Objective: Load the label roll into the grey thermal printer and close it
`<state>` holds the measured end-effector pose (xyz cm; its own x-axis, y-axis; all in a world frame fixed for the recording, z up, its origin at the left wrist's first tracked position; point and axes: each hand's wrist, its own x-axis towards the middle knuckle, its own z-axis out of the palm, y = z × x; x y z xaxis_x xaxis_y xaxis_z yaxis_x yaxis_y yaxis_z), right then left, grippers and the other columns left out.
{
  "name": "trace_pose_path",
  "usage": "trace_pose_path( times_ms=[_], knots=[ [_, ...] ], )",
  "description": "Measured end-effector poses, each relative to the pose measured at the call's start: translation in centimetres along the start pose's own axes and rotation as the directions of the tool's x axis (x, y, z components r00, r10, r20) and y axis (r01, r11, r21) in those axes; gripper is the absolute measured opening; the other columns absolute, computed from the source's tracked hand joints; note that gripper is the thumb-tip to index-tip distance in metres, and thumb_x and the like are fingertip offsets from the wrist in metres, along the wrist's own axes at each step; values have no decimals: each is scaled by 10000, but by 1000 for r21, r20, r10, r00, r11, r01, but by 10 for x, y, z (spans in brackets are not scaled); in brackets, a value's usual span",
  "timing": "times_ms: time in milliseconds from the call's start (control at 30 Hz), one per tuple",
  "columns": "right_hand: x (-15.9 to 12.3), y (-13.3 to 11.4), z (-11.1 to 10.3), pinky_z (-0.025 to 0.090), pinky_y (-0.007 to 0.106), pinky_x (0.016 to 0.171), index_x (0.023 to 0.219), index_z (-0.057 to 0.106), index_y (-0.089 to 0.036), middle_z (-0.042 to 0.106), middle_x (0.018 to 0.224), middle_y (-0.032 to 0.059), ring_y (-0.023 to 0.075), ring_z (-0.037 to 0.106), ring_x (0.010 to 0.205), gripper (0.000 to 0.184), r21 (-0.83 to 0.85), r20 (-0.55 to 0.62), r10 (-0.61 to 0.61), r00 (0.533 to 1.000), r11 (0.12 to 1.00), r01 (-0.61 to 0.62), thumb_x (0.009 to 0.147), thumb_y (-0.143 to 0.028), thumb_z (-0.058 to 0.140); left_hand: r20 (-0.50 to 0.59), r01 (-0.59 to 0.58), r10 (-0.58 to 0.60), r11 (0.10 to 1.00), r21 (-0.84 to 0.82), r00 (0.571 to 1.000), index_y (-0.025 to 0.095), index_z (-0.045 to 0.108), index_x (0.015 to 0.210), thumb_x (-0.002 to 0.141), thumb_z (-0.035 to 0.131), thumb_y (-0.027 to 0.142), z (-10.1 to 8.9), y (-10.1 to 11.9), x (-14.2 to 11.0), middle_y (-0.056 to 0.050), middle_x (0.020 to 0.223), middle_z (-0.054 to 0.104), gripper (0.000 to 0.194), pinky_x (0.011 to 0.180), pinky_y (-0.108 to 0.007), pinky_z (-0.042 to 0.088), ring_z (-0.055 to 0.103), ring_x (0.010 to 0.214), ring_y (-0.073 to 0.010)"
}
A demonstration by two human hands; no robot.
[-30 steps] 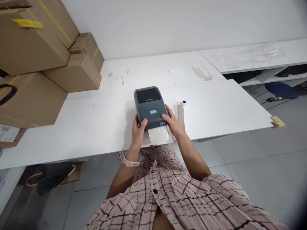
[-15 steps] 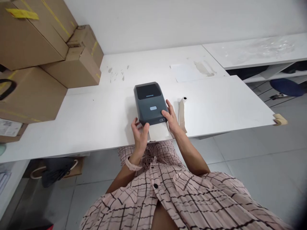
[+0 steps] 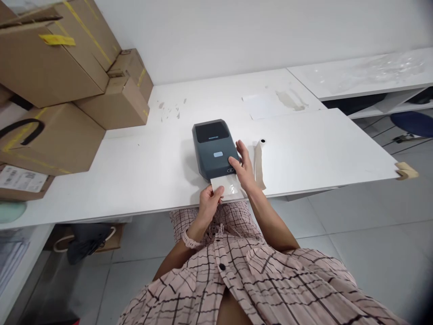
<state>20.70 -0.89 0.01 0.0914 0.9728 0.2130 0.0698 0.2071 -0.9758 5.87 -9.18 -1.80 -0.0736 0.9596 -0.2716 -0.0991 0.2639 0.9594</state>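
Item one: a dark grey-blue device [image 3: 216,153], boxy, with a black panel and a pale button on its top face. I have it on the tabletop [image 3: 162,171], close to the near edge and roughly central.

Item two: a white paper strip [image 3: 230,189], showing at the device's near end and reaching the tabletop's near edge; it has a shiny patch.

Item three: my left hand [image 3: 209,203], drawn closed, thumb over the strip's left edge and fingers curled beneath; pink wristband [image 3: 190,239] at the wrist.

Item four: my right hand [image 3: 244,167], partly open, thumb on the device's right near corner, other fingers extended along that side. Whether those fingers touch the side I cannot quite tell at this angle.

Item five: a small paper roll [image 3: 262,142], its brownish tail [image 3: 259,167] unrolled toward me, just to the right of my right hand.

Item six: a white sheet [image 3: 255,106], flat, farther back, with a greyish patch [image 3: 291,99] beside it.

Item seven: cardboard boxes [image 3: 120,101], stacked at the left, yellow tape on several.

Item eight: crumpled clear plastic [image 3: 389,67], on the adjoining surface, far right.
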Motion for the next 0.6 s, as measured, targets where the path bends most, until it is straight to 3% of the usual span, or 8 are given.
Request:
trace_pose_path(
  times_ms=[67,133,233,333,400,500,600],
  knots=[
    [-1,-10,-3,232,598,1295,1562,397,-351,556,1558,51,301,363,1547,667,-228,14,-221,975,949,218,945,-509,593,16,-42,42,998,39,999,192,595,681,760,774,611,-8,-3,-2,51,537,518,463,518,-233,378,466,500,-91],
    [-2,-19,-4,185,618,1300,1549,412,-388,714,1353,27,301,433,1495,590,-383,144,-386,911,827,411,979,-430,556,-38,-105,107,993,58,993,198,610,734,824,724,588,-18,-3,-4,44,579,537,416,547,-235,407,496,532,-101],
    [-2,-32,-1,167,628,1291,1545,421,-381,773,1224,24,329,543,1382,574,-476,328,-421,845,699,533,986,-404,551,-217,-202,218,975,95,952,211,662,930,895,655,549,-30,4,-1,-2,781,646,340,600,-245,455,575,653,-126],
    [0,-42,8,202,622,1270,1467,520,-332,767,1185,59,338,634,1230,474,-548,381,-358,853,655,520,1002,-422,512,-339,-289,336,940,181,879,231,658,1119,927,623,534,-34,15,10,-75,1093,705,360,770,-289,533,662,950,-187],
    [3,-47,11,229,618,1258,1384,583,-320,768,1114,62,327,666,1150,402,-553,390,-344,854,655,515,1005,-427,500,-344,-348,405,912,216,847,247,630,1252,933,621,545,-30,22,19,-111,1330,658,437,962,-349,538,627,1210,-238],
    [0,-46,6,250,620,1261,1371,574,-354,769,1095,38,312,660,1176,394,-475,306,-356,883,747,466,993,-455,540,-280,-378,413,910,169,867,273,525,1459,938,606,591,-21,29,30,-119,1586,496,615,1160,-398,456,488,1454,-286],
    [-10,-34,-5,335,606,1243,1486,474,-392,657,1417,57,305,548,1392,512,-305,30,-274,961,913,270,996,-523,545,-221,-349,367,929,120,903,282,436,1559,961,542,632,-13,33,32,-96,1687,382,701,1241,-406,383,381,1549,-295]
  ],
)
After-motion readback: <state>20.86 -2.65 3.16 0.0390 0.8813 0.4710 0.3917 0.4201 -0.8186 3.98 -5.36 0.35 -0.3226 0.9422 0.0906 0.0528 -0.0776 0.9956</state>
